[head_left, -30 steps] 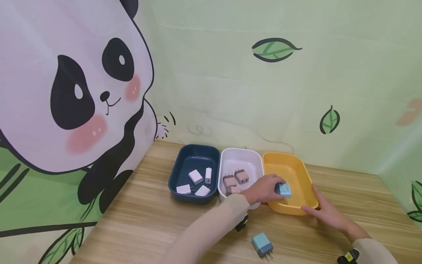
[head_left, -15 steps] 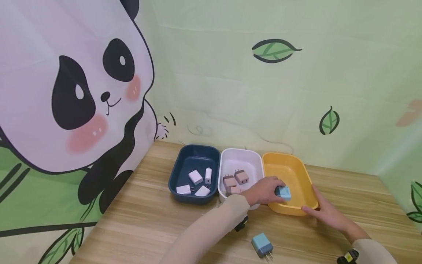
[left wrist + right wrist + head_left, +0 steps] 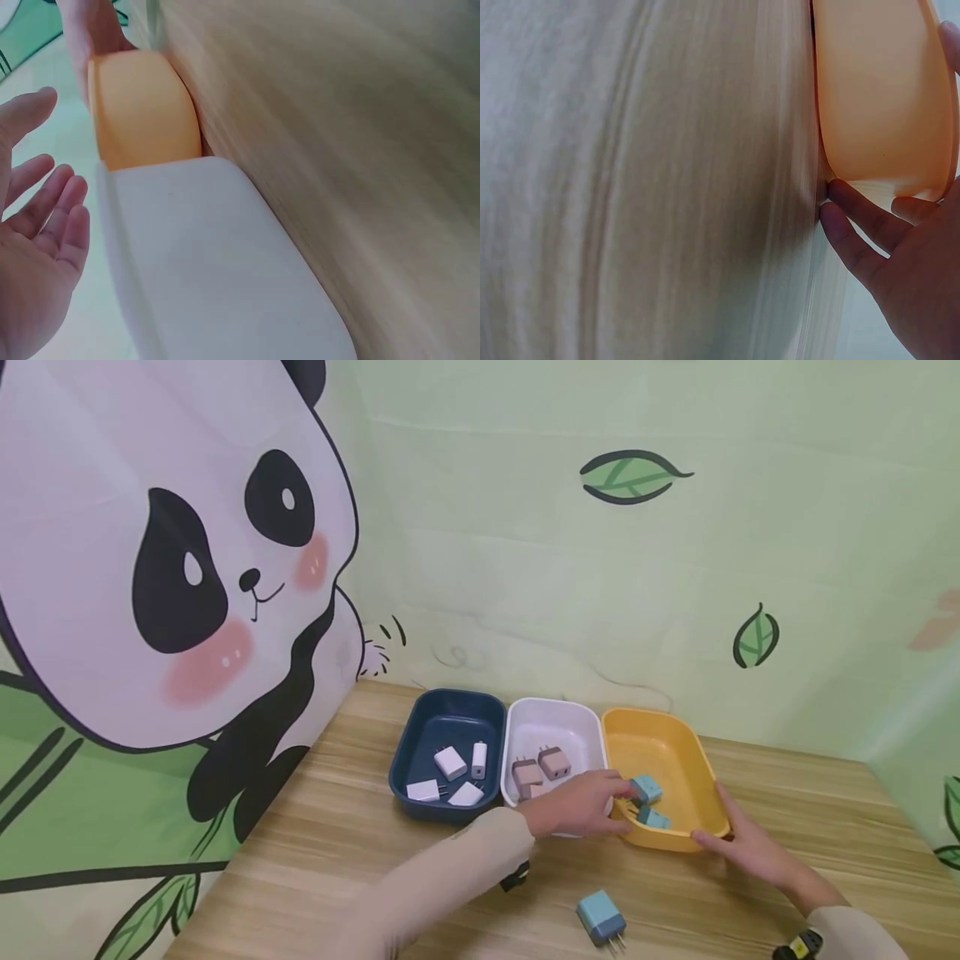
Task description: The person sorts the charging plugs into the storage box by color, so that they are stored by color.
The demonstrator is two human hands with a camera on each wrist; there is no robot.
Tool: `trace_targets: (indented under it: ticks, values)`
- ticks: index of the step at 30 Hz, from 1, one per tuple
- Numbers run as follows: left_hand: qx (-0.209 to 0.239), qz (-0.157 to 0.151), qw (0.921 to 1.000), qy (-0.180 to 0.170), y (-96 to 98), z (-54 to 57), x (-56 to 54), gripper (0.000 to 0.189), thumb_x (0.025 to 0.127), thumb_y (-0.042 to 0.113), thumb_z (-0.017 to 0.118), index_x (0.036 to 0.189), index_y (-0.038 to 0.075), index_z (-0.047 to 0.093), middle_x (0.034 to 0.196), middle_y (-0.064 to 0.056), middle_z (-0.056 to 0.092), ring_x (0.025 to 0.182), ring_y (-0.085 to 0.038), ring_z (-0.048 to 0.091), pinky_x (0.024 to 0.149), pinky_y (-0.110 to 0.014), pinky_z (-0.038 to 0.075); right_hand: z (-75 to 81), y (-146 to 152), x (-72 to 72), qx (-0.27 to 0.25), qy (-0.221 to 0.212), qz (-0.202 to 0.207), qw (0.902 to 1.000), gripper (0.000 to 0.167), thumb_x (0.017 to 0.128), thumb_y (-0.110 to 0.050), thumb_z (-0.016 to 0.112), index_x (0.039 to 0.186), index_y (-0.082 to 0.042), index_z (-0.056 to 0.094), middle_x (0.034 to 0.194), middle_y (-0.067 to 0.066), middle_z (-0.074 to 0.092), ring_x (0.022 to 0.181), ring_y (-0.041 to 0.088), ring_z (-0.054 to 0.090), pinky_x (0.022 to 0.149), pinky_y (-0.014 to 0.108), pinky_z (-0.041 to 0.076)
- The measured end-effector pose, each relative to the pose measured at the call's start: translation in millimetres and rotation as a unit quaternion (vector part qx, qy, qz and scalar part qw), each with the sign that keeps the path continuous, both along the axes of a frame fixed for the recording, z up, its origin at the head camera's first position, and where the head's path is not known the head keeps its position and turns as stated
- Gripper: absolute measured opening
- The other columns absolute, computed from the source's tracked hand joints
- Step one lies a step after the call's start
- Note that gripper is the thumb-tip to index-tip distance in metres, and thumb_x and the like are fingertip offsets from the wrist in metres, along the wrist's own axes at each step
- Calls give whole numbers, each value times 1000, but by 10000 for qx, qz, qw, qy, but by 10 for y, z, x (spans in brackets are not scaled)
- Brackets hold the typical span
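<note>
My left hand (image 3: 581, 803) is over the seam between the white bin (image 3: 558, 714) and the yellow bin (image 3: 693, 760), its fingers loose and holding nothing. Two blue plug chargers lie in the yellow bin: the rear charger (image 3: 647, 789) is right at the fingertips, the front charger (image 3: 654, 817) nearer the front wall. In the left wrist view the left hand (image 3: 37, 262) shows relaxed, parted fingers beside the bins. My right hand (image 3: 753, 852) grips the yellow bin's front right corner, thumb on the front wall. The right wrist view shows its fingertips (image 3: 840, 187) against that wall.
Another blue charger (image 3: 600, 917) lies on the wooden table (image 3: 300, 860) in front of the bins. Several white chargers (image 3: 450, 762) lie in the navy bin (image 3: 457, 697) at left. Pinkish-brown chargers (image 3: 555, 762) sit in the white bin. A panda-printed cloth (image 3: 487, 568) stands behind.
My left hand has let go of a blue charger inside the yellow bin and drawn back leftward, uncovering two chargers there. The right hand has stayed at the bin's corner.
</note>
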State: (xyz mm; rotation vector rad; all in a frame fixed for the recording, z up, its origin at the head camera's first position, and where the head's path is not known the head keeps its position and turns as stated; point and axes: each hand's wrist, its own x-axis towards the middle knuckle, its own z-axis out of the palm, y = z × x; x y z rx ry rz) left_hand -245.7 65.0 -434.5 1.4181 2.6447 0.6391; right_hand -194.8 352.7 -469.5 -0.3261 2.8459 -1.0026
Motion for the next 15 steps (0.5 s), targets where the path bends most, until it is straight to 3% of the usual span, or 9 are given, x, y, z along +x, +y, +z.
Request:
trace_targets:
  ticks: [8,15]
  values:
    - [-110,-551,9981,-256,-239,61,260,48,87,36,68,129,14,58,121,5,57,107,-1,50,91,-12,36,8,10,-6,1,-88,0,10000,96,93,-34,60,145,9,-8,144,42,11,126,54,28,98,64,27]
    - [-247,-1017,9942,-240,-324,-6,377,49,84,36,71,125,12,60,117,3,60,102,-2,52,87,-10,36,-1,9,-1,116,-33,-12,9999,96,93,-35,59,145,10,-7,143,42,14,125,52,31,98,64,28]
